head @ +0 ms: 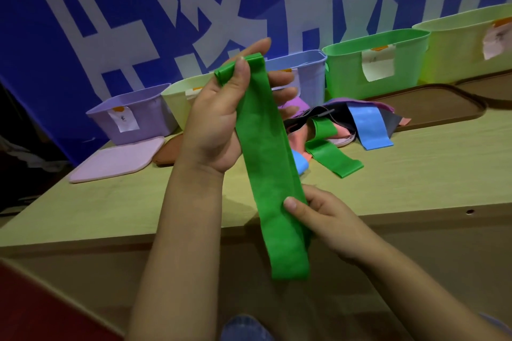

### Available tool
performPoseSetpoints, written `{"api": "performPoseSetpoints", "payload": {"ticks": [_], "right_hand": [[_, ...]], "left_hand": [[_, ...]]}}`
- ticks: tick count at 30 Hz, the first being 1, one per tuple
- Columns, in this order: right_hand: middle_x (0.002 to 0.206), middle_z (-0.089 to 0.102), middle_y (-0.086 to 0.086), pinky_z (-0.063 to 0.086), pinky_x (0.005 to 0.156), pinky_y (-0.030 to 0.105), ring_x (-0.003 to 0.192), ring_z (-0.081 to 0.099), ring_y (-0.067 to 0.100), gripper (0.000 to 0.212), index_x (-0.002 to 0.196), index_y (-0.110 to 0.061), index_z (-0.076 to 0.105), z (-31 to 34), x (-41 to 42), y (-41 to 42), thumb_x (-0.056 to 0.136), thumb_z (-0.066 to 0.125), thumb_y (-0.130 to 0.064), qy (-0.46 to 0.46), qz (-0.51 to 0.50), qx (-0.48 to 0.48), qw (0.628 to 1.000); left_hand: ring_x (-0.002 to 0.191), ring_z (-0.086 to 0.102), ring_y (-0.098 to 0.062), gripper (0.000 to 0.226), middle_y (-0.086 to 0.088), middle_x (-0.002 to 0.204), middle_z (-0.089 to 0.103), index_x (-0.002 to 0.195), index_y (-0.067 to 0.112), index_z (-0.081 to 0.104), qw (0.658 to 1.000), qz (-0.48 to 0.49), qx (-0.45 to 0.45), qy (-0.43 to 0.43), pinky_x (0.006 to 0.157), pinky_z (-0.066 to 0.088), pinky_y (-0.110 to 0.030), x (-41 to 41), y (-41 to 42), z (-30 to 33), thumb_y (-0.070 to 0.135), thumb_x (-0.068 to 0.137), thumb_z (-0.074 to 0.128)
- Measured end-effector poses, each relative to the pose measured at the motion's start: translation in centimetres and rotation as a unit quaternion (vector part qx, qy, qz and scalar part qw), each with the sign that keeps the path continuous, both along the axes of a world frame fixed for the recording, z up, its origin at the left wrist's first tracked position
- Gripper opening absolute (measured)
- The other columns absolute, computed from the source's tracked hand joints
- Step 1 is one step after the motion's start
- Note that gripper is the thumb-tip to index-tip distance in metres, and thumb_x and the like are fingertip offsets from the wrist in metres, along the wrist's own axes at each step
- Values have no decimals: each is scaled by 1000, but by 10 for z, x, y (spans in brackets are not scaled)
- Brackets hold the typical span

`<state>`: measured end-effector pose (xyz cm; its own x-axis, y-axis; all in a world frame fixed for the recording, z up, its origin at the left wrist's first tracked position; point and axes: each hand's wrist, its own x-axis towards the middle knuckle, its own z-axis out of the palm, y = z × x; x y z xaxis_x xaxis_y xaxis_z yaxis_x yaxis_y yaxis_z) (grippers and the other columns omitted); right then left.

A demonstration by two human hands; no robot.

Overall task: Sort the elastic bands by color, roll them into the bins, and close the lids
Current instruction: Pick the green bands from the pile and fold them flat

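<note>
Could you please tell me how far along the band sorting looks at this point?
Early. No bin visibly holds a band and no lid is on: the pink lid lies flat on the table. In hand: the left hand and right hand hold a green band, its top just rolled. Left: the mixed pile.

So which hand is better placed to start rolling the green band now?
Probably the left hand: its thumb and fingers already pinch the folded top end of the green elastic band, where a roll could begin. The right hand grips the band lower down, so it can keep it taut.
</note>
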<state>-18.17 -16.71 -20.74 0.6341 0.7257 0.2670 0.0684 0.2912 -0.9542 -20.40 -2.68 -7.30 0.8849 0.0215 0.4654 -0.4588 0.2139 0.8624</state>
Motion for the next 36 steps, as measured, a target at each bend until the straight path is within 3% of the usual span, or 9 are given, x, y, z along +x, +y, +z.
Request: {"api": "performPoseSetpoints", "payload": {"ticks": [3, 9, 13, 20, 23, 25, 30, 33, 36], "right_hand": [[89, 73, -7, 49, 73, 17, 87, 66, 4, 28, 93, -18, 69, -6, 0, -1, 95, 45, -33, 26, -18, 20, 999], [101, 73, 3, 52, 83, 23, 98, 67, 14, 33, 95, -15, 72, -15, -1, 4, 86, 44, -33, 72, -11, 30, 997], [98, 74, 1, 53, 77, 20, 95, 67, 10, 32, 88, -16, 77, -14, -1, 3, 79, 47, -25, 147, 29, 63, 987], [91, 65, 9, 45, 70, 31, 81, 56, 19, 34, 99, -16, 71, -13, 5, -4, 77, 63, -41, 7, -29, 6, 1000], [91, 70, -2, 46, 61, 22, 75, 60, 11, 18, 106, -26, 68, -11, 6, -6, 88, 63, -26, 1, -32, 9, 999], [78, 66, -7, 43, 55, 17, 66, 57, 7, 24, 106, -29, 64, -9, 4, -6, 89, 58, -14, -28, -52, 25, 998], [79, 59, -8, 33, 51, 28, 53, 41, 24, 20, 88, -38, 52, -8, -2, -2, 83, 56, -19, -113, -111, 46, 986], [85, 57, 8, 29, 49, 37, 52, 40, 37, 8, 83, -36, 53, -5, -3, -1, 79, 53, -29, -138, -110, 36, 984], [81, 53, 28, 28, 49, 30, 52, 37, 28, 9, 84, -36, 60, -6, -1, -2, 79, 54, -34, -135, -110, 20, 984]], "left_hand": [[73, 67, -17, 32, -7, 81, 69, 120, 10, 52, 999, 26, -38, 3, 67, 55, -36, 0, 6, 0, 22, 103, 28], [67, 66, -14, 30, -4, 76, 69, 116, 10, 54, 998, 55, -38, -3, 63, 55, -32, -4, 8, 3, 20, 103, 28], [67, 66, -15, 30, -5, 77, 69, 116, 9, 53, 999, 41, -27, 5, 63, 55, -33, -7, 6, -1, 19, 102, 28], [66, 65, -13, 30, -4, 75, 68, 115, 9, 54, 997, 65, -37, 12, 62, 55, -32, -11, 12, -4, 19, 102, 28], [66, 65, -13, 31, -4, 75, 68, 115, 8, 54, 997, 67, -38, 16, 62, 55, -31, -11, 13, -4, 20, 103, 28], [66, 65, -13, 30, -4, 75, 69, 114, 9, 54, 997, 71, -37, 18, 62, 55, -31, -10, 13, -3, 20, 103, 28], [67, 65, -12, 31, -2, 76, 69, 115, 9, 54, 996, 72, -48, 25, 62, 55, -29, -9, 14, -2, 21, 103, 28], [66, 65, -11, 31, -2, 75, 69, 115, 9, 54, 996, 68, -55, 29, 61, 54, -28, -10, 13, -1, 21, 102, 28], [66, 66, -10, 31, -1, 75, 69, 114, 10, 55, 996, 68, -57, 28, 62, 55, -28, -10, 12, 0, 21, 102, 28]]}}
